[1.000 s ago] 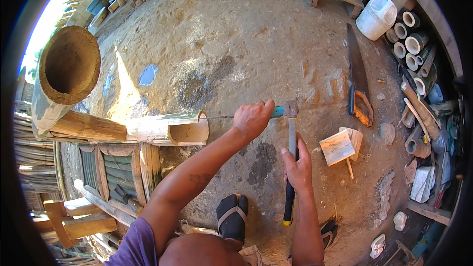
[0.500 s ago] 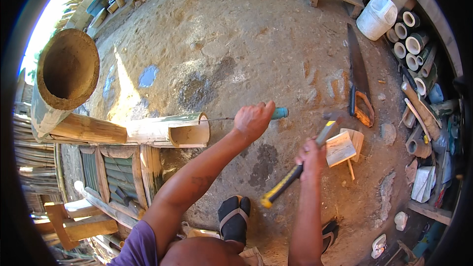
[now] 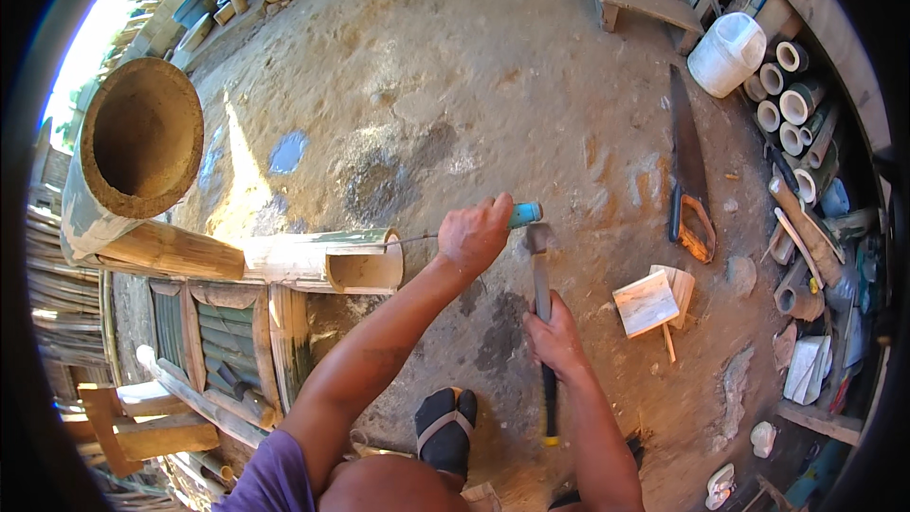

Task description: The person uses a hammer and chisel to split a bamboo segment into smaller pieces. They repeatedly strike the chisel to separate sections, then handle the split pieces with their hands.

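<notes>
My left hand (image 3: 474, 239) is wrapped round a teal-handled tool (image 3: 524, 215) with a thin metal shaft. The shaft points left to the rim of a bamboo tube (image 3: 284, 254), which lies sideways with a notch cut in its right end; the shaft's tip is hard to make out. In my right hand (image 3: 559, 339) is a hammer (image 3: 542, 284) with a black and yellow handle. The hammer's head is up, close to the butt of the teal handle; whether they touch I cannot tell.
A wide hollow bamboo piece (image 3: 142, 137) rises at the left. On the dirt floor to the right lie a handsaw (image 3: 689, 152) and wood blocks (image 3: 646, 303). Beyond them are a white container (image 3: 726, 55), stacked bamboo tubes (image 3: 794, 104) and a low bench (image 3: 647, 2).
The hammer has swung left and turned more upright, its head arriving by the teal handle. My left hand has shifted slightly left with its tool.
</notes>
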`<act>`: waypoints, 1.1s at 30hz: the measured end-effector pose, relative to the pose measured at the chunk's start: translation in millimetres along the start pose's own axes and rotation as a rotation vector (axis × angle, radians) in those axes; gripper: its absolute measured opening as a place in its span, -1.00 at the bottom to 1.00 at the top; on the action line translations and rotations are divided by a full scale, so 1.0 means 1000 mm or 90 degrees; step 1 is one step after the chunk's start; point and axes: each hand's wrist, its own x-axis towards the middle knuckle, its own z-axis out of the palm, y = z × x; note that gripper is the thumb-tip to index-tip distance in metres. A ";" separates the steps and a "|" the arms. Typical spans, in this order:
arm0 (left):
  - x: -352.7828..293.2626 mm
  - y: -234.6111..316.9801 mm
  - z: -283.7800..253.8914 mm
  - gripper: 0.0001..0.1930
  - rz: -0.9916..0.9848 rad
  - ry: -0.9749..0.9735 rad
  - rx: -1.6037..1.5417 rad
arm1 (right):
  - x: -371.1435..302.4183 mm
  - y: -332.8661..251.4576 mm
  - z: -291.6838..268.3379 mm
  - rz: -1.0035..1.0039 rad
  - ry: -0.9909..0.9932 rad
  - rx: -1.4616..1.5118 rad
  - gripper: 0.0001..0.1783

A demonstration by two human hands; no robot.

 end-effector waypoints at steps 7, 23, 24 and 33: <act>-0.010 -0.001 -0.001 -0.86 0.071 0.047 -0.007 | 0.003 -0.008 0.000 -0.008 0.219 0.400 -0.82; -0.046 -0.025 -0.005 -0.83 0.073 0.073 -0.020 | -0.008 0.012 0.007 -0.036 0.035 0.009 -0.82; -0.054 -0.024 -0.007 -0.82 0.088 0.055 -0.016 | -0.008 0.016 0.005 -0.030 0.074 0.011 -0.82; -0.118 -0.032 -0.040 -0.77 0.297 0.061 -0.083 | -0.021 0.019 -0.012 -0.131 0.168 -0.293 -0.73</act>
